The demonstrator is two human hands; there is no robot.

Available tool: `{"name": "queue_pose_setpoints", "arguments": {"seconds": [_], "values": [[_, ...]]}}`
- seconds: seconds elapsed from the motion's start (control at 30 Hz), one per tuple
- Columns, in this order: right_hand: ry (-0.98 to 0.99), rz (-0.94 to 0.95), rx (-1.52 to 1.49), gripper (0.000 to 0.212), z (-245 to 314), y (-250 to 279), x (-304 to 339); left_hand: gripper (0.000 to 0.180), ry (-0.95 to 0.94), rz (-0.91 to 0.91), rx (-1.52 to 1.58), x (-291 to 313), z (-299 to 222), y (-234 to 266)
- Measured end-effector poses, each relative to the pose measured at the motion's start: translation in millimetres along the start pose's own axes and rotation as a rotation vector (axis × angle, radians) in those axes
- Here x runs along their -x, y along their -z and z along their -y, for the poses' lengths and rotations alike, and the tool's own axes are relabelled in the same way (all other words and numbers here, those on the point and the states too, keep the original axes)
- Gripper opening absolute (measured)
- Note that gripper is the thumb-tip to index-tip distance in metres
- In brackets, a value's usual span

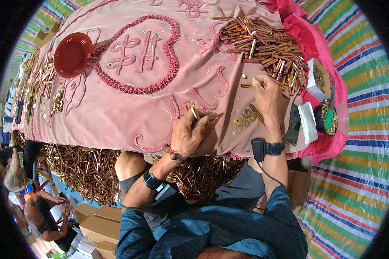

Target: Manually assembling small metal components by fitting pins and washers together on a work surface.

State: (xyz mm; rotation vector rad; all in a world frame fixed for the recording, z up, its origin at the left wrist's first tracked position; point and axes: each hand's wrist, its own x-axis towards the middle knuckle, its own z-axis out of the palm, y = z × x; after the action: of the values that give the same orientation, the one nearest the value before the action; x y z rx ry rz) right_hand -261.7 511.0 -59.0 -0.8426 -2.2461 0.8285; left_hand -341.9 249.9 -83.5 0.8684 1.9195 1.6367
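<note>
My left hand (186, 134) is closed around slim brown tubes. One tube with a pale gold end (195, 113) stands up between thumb and fingers, and darker tubes (212, 117) point out to the right. Further right, my right hand (268, 98) curls its fingers down over a slim brown tube (246, 85) whose gold end sticks out to the left. A small gold cap (244, 76) lies just beyond its fingertips. Near its wrist are several gold rings (239, 122) and two loose brown tubes (256, 113) on the pink cloth (151, 114).
A large tube heap (263, 47) covers the far right. A white box (317, 82), a dark container of gold parts (331, 123) and a white packet (307, 123) line the right edge. A dark red bowl (72, 55) sits left. More tubes (88, 172) lie below the table; another person (45, 216) works lower left.
</note>
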Motion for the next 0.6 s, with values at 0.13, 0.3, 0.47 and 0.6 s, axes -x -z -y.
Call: {"name": "queue_pose_setpoints", "arguments": {"seconds": [0.13, 0.3, 0.47, 0.6], "values": [[0.026, -0.039, 0.221, 0.026, -15, -13, -21, 0.015, -0.031, -0.012, -0.095, -2, -3, -2], [0.041, -0.040, 0.202, 0.026, -3, -9, -24, 0.014, -0.034, -0.031, -0.087, -3, 0, 0], [0.059, -0.058, 0.224, 0.026, -7, -5, -22, 0.015, -0.012, -0.037, -0.133, -2, -5, -1], [0.035, -0.011, 0.317, 0.026, 2, -4, -19, 0.017, -0.033, -0.048, -0.172, -1, 0, -1]]}}
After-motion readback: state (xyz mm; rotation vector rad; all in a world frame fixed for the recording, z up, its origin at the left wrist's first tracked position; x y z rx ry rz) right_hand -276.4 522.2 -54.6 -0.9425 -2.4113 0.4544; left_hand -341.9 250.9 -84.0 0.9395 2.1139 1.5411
